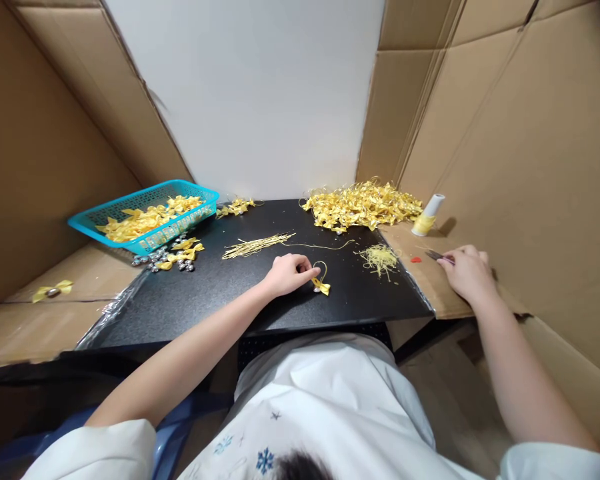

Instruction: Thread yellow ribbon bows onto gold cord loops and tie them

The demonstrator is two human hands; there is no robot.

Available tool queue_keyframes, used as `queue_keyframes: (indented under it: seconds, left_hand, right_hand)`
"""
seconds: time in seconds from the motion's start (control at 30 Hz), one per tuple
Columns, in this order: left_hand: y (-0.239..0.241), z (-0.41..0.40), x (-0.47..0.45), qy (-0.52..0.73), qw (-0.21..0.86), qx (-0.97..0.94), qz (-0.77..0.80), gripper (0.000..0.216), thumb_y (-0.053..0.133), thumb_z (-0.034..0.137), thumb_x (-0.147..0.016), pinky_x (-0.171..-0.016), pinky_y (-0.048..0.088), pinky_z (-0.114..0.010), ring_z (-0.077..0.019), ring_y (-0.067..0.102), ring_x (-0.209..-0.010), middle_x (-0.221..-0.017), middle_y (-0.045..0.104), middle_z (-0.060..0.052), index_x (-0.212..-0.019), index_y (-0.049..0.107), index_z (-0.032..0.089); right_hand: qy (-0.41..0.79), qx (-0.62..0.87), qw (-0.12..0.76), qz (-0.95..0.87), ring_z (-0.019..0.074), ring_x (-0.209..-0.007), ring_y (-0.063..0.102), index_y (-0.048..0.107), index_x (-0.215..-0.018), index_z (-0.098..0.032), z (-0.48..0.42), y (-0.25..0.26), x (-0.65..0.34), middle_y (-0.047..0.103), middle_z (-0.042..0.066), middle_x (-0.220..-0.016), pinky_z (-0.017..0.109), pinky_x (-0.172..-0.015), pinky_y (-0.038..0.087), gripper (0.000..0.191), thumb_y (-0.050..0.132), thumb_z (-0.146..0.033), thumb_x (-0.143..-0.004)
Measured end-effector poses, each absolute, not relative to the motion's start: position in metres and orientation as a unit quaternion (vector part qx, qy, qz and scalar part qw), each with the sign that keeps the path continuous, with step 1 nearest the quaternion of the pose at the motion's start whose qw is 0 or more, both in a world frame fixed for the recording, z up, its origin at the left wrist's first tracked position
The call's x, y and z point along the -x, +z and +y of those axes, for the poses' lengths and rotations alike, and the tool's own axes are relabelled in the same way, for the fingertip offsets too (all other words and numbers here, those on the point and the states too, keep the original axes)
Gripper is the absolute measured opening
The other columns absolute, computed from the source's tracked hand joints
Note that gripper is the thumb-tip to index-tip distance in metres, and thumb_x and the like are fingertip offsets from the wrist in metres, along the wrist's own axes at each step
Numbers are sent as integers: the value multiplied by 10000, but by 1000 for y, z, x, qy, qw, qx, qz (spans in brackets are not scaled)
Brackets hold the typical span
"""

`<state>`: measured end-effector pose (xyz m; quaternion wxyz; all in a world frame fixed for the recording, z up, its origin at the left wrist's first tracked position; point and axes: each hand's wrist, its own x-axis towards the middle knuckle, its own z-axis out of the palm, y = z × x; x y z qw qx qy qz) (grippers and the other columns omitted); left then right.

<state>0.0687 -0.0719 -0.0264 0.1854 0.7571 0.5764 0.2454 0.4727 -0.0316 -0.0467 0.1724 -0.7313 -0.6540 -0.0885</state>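
Observation:
My left hand [289, 273] rests on the black table [220, 293], fingers pinched on a small yellow ribbon bow [321, 286] with a gold cord loop. My right hand [467, 270] lies on the cardboard at the table's right edge, fingers closed on a small dark tool [436, 255], perhaps scissors. A bundle of gold cords [255, 247] lies just beyond my left hand. A tuft of cut gold thread [379, 259] sits between my hands.
A teal basket [145, 217] with yellow bows stands at the back left, with more bows and silver bells [173, 257] before it. A big heap of bows [363, 205] lies at the back right beside a thread spool [427, 217]. Cardboard walls enclose both sides.

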Motion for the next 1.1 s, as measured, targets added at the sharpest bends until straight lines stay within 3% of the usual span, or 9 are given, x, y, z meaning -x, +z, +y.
queue_keyframes:
  seconds: [0.1, 0.2, 0.3, 0.37, 0.43, 0.53, 0.67, 0.83, 1.1]
  left_hand:
    - [-25, -72, -72, 236, 202, -763, 567, 261, 625, 418, -752, -615, 349, -266, -144, 522, -591, -609, 631, 12, -631, 649, 188]
    - [-26, -73, -73, 250, 201, -768, 554, 215, 620, 363, -748, -606, 346, -258, -136, 514, -592, -606, 632, 13, -631, 658, 187]
    - [-29, -75, -71, 278, 212, -765, 541, 233, 593, 362, -774, -580, 339, -244, -122, 480, -570, -574, 594, 21, -640, 651, 180]
    - [-31, -77, -70, 304, 240, -752, 533, 250, 586, 380, -785, -551, 331, -233, -108, 443, -536, -551, 560, 30, -659, 647, 172]
    - [-31, -79, -69, 338, 262, -737, 523, 259, 589, 389, -788, -530, 325, -226, -97, 416, -517, -541, 539, 35, -676, 645, 163]
    - [-29, -82, -69, 393, 265, -728, 495, 226, 613, 377, -772, -539, 341, -224, -97, 424, -541, -576, 545, 32, -727, 651, 159]
    - [-26, -77, -68, 514, 340, -629, 474, 220, 635, 313, -693, -588, 386, -218, -103, 479, -626, -720, 573, 28, -869, 593, 189]
    - [-28, -71, -69, 483, 527, -508, 481, 327, 437, 468, -794, -439, 326, -230, -100, 436, -425, -529, 498, 12, -677, 511, 172]
    - [-26, -81, -73, 496, 482, -569, 445, 390, 634, 512, -753, -493, 356, -204, -68, 457, -474, -583, 555, 8, -659, 543, 144]
  right_hand:
    - [-90, 746, 193, -631, 402, -1126, 472, 684, -1054, -129, -38, -30, -443, 568, 209, -1207, 523, -870, 430, 341, 526, -360, -859]
    - [-44, 660, 273, -699, 298, -1004, 568, 685, -978, -123, -53, -7, -377, 639, 178, -1061, 404, -853, 455, 303, 527, -358, -870]
    - [187, 512, 157, -824, 175, -687, 600, 667, -767, -191, -70, 6, -303, 687, 54, -786, 267, -632, 439, 332, 562, -497, -841]
    - [232, 464, 84, -851, 143, -614, 570, 642, -710, -196, -75, 7, -268, 679, 26, -728, 232, -552, 376, 299, 630, -484, -789]
    - [229, 448, 89, -859, 127, -591, 549, 624, -674, -185, -72, 5, -249, 661, 18, -684, 221, -531, 336, 235, 608, -376, -811]
    - [221, 428, 129, -867, 115, -598, 533, 617, -659, -167, -59, 1, -242, 641, 11, -666, 216, -544, 332, 191, 544, -228, -825]
    - [197, 395, 252, -861, 106, -595, 508, 631, -737, -155, -40, 4, -241, 616, 3, -651, 216, -577, 357, 217, 496, -250, -878]
    - [190, 330, 431, -818, 105, -511, 493, 631, -712, -168, -34, -6, -231, 597, -9, -576, 221, -535, 374, 184, 541, -251, -849]
    - [217, 291, 507, -782, 142, -559, 583, 659, -730, -188, -36, -24, -225, 682, 24, -660, 263, -560, 450, 231, 533, -313, -877]
